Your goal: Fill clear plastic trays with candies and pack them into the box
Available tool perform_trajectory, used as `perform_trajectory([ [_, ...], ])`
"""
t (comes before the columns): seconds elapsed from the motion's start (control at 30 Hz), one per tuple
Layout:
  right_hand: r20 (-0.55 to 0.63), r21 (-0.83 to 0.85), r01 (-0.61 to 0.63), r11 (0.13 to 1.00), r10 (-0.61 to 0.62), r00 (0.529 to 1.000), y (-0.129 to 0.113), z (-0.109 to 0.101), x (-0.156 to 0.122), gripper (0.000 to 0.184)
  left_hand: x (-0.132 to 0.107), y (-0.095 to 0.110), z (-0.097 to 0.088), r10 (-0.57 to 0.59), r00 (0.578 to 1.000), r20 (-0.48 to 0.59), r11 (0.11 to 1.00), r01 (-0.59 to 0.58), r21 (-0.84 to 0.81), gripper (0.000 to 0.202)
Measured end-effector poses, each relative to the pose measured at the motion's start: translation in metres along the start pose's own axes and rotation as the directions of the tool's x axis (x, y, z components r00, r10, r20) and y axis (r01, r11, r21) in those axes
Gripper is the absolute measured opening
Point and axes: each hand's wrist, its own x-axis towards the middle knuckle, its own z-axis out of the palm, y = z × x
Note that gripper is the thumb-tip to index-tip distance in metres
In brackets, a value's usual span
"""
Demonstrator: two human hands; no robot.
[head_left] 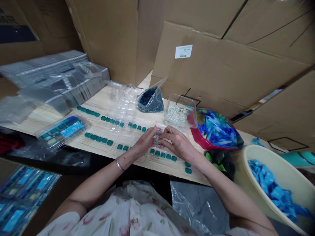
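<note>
My left hand [145, 143] and my right hand [176, 143] meet over the middle of the wooden table [103, 101], fingers pinched together on a small clear plastic case [157, 138] held between them. Rows of small teal square pieces [98, 138] lie on the table under and left of my hands. A silver bracelet circles my left wrist. What sits inside the clear case is too small to make out.
Clear plastic trays [49, 73] are stacked at the back left. A bag of dark pieces [150, 100], a clear tub [179, 111], a red bag of blue packets [216, 129] and a cream basin [278, 183] of blue packets stand right. Cardboard boxes [221, 68] wall the back.
</note>
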Motion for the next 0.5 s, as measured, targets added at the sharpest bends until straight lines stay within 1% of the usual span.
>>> perform_trajectory([
  [0.07,0.007,-0.029,-0.003,1.0,0.003,1.0,-0.004,0.0,-0.001,0.021,0.001,0.001,0.002,-0.005,1.0,0.004,1.0,0.005,0.012,0.038],
  [0.13,-0.007,-0.017,-0.007,1.0,0.007,1.0,-0.005,-0.005,0.002,0.02,0.0,0.001,0.002,-0.011,1.0,0.001,1.0,0.011,0.023,0.038],
  [0.17,-0.033,-0.008,-0.014,1.0,0.014,0.999,-0.003,-0.008,0.005,0.019,0.0,0.0,0.002,-0.014,1.0,-0.013,0.999,0.015,0.029,0.038],
  [0.23,-0.132,-0.015,-0.062,0.998,0.06,0.989,0.008,-0.018,0.016,0.016,0.0,-0.001,0.0,-0.032,0.997,-0.068,0.998,0.036,0.049,0.037],
  [0.27,-0.202,-0.034,-0.116,0.993,0.107,0.973,0.017,-0.023,0.023,0.015,0.0,-0.001,-0.001,-0.047,0.993,-0.104,0.997,0.053,0.062,0.037],
  [0.3,-0.281,-0.057,-0.186,0.981,0.163,0.946,0.029,-0.028,0.031,0.015,0.0,-0.001,-0.002,-0.068,0.989,-0.129,0.994,0.078,0.076,0.037],
  [0.37,-0.381,-0.091,-0.325,0.941,0.269,0.885,0.059,-0.035,0.045,0.019,0.0,-0.001,-0.003,-0.092,0.983,-0.162,0.989,0.11,0.102,0.037],
  [0.4,-0.38,-0.106,-0.363,0.926,0.299,0.875,0.076,-0.038,0.051,0.024,0.0,0.0,-0.003,-0.103,0.981,-0.165,0.986,0.122,0.112,0.037],
  [0.43,-0.314,-0.128,-0.377,0.918,0.323,0.893,0.094,-0.039,0.053,0.031,-0.001,0.001,-0.002,-0.109,0.979,-0.17,0.984,0.13,0.121,0.036],
  [0.47,-0.253,-0.156,-0.405,0.901,0.361,0.898,0.11,-0.041,0.053,0.036,-0.003,0.003,-0.001,-0.114,0.976,-0.185,0.981,0.139,0.132,0.036],
  [0.5,-0.226,-0.183,-0.443,0.878,0.401,0.888,0.126,-0.043,0.049,0.038,-0.005,0.005,-0.001,-0.115,0.97,-0.213,0.978,0.148,0.146,0.036],
])
